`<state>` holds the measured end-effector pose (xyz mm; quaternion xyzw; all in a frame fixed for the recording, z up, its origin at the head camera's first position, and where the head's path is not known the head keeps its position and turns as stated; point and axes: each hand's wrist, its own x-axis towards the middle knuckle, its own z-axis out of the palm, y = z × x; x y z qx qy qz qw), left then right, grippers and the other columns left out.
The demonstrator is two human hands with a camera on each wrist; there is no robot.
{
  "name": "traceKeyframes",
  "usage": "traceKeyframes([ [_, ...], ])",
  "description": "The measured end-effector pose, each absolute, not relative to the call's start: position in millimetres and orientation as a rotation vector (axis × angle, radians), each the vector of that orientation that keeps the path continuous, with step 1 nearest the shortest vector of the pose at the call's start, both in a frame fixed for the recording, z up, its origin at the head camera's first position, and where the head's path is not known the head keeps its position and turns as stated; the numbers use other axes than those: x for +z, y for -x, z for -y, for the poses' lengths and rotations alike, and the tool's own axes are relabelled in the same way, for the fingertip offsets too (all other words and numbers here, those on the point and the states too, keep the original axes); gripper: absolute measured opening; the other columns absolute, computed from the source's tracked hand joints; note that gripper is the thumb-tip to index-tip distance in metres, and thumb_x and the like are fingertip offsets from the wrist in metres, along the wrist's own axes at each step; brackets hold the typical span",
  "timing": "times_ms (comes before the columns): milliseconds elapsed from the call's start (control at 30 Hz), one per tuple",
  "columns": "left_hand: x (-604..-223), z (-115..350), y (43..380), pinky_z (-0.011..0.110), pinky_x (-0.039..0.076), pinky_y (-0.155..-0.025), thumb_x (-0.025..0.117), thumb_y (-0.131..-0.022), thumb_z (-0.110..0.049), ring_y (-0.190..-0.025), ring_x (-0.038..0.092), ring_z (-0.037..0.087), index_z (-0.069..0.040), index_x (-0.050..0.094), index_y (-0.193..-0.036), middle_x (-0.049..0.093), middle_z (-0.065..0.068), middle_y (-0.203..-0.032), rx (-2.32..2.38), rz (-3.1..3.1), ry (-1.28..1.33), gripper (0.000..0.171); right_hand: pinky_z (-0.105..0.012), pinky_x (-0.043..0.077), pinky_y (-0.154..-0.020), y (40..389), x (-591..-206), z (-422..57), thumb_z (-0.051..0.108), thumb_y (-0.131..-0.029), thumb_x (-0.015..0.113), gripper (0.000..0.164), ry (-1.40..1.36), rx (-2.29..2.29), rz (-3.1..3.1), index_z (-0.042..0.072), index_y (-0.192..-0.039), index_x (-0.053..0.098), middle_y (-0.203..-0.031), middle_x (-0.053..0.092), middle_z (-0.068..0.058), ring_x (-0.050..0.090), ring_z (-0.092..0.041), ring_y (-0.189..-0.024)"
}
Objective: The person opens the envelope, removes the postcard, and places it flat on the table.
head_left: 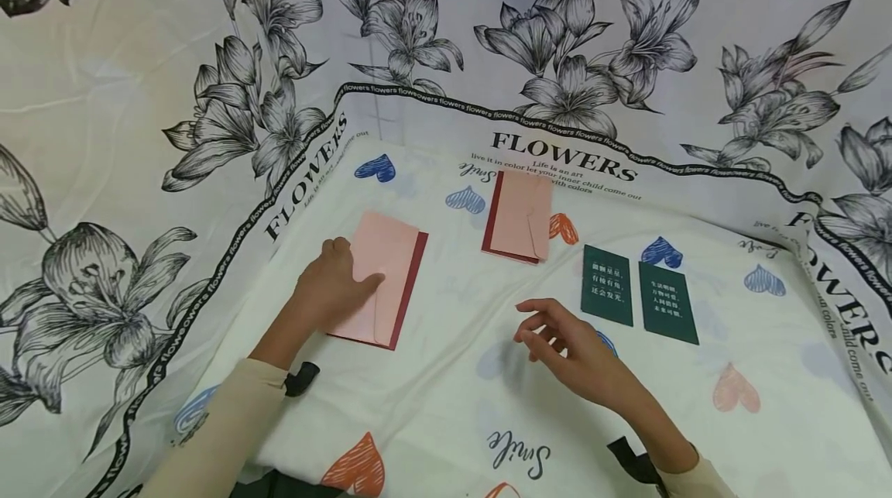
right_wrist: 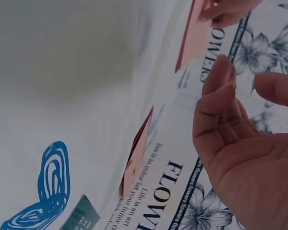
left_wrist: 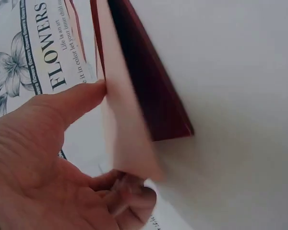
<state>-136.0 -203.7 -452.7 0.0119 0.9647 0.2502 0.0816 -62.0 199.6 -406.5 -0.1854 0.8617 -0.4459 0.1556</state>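
Creased cloth printed with flowers and hearts [head_left: 418,405] forms the background. Left hand [head_left: 334,285] pinches the thin, rectangular pink envelope [head_left: 389,254], at left over a dark-red sheet [head_left: 407,289]; right hand [head_left: 567,351] hangs empty, loosely curled. Handling this envelope seems the present step; shifting it likely calls for gentle pressure.

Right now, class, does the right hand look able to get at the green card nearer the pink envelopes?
Probably yes: the right hand holds nothing, and that green card lies uncovered close by, with no object seen between them.
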Motion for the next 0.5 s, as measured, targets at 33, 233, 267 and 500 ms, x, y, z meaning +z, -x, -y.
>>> traceKeyframes([
  [33,-452,203,135,0.05,0.053,-0.071,0.069,-0.097,-0.054,-0.086,0.061,0.037,0.013,0.038,-0.134,0.046,0.026,-0.119,0.693,-2.924,-0.037,0.082,-0.03,0.058,-0.074,65,-406,-200,0.025,-0.106,0.068,0.04,0.538,-1.261,-2.473,0.024,-0.144,0.053,-0.114,0.073,-0.007,0.072,-0.029,-0.086],
  [233,-448,197,132,0.05,0.051,-0.065,0.077,-0.093,-0.052,-0.086,0.059,0.036,0.011,0.044,-0.12,0.046,0.026,-0.112,0.467,-3.087,-0.081,0.076,-0.031,0.058,-0.074,86,-405,-207,0.024,-0.107,0.066,0.038,0.548,-1.196,-2.545,0.015,-0.142,0.055,-0.113,0.073,-0.009,0.072,-0.026,-0.087],
  [267,-448,196,132,0.05,0.051,-0.066,0.077,-0.092,-0.052,-0.086,0.059,0.036,0.011,0.045,-0.12,0.046,0.026,-0.113,0.455,-3.097,-0.088,0.075,-0.03,0.058,-0.074,91,-404,-209,0.022,-0.107,0.066,0.037,0.54,-1.188,-2.562,0.015,-0.142,0.055,-0.113,0.073,-0.009,0.072,-0.024,-0.086],
  [500,-446,192,127,0.049,0.05,-0.066,0.076,-0.094,-0.049,-0.08,0.059,0.035,0.011,0.047,-0.121,0.048,0.026,-0.112,0.459,-3.147,-0.081,0.071,-0.035,0.058,-0.071,153,-404,-223,0.027,-0.111,0.056,0.043,0.382,-1.087,-2.737,0.002,-0.145,0.051,-0.116,0.073,-0.018,0.075,-0.028,-0.087],
])
